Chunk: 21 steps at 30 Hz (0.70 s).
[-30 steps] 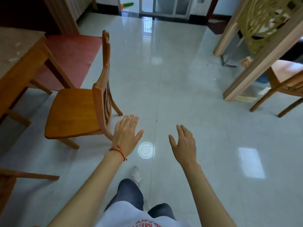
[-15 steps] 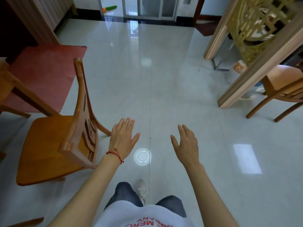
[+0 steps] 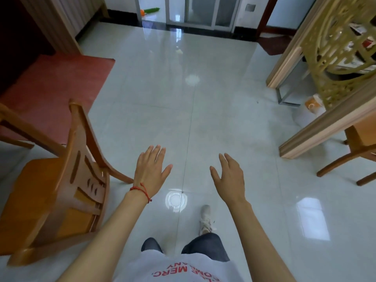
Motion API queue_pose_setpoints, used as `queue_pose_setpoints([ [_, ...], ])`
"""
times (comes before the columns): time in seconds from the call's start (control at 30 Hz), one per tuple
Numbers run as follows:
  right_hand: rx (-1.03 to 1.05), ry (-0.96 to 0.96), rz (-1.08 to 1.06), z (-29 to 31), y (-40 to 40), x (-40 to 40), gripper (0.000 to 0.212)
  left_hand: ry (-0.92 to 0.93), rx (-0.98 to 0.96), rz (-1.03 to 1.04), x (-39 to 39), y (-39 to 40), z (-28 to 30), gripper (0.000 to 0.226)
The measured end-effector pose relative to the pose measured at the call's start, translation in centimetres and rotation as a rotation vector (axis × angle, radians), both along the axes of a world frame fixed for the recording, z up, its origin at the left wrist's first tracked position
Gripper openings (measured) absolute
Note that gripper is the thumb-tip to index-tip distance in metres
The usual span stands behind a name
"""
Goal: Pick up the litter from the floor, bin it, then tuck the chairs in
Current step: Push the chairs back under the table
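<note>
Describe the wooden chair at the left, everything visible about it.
The wooden chair is orange-brown with a glossy finish, a flat seat and a backrest of slats with cut-out slots. It stands on the pale tiled floor, its back toward the person and its seat facing left. A splayed rear leg reaches toward the left hand, which hangs open without touching it.

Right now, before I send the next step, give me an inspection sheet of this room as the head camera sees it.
Surface: glossy pale tiled floor, lamp glare on it.
Job's things: wooden chair at left, pulled out; second chair at right, partly out of frame; small pale scrap far ahead, possibly litter; no bin recognised.
Clutter: orange-and-white container by the gilded screen; green and orange item by the far door.
Hands: left hand and right hand open, holding nothing.
Cables: nothing seen.
Surroundings: red mat at left.
</note>
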State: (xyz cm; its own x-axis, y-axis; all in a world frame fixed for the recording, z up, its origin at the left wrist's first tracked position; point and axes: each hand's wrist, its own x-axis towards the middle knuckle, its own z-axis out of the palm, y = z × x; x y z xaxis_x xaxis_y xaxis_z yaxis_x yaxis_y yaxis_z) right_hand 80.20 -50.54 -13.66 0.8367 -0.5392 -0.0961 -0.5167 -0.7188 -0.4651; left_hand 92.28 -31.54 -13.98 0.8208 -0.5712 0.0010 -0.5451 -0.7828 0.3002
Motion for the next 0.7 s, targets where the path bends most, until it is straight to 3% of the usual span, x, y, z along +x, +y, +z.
queue_pose_setpoints([
  [0.37, -0.054, 0.079, 0.311, 0.8, -10.7, 10.7, 0.054, 0.062, -0.006, 0.269, 4.7, -8.2, 0.3, 0.056],
  [0.7, -0.035, 0.045, 0.573, 0.8, -8.1, 21.9, 0.053, 0.077, 0.037, 0.469, 10.1, -5.7, -0.2, 0.058],
])
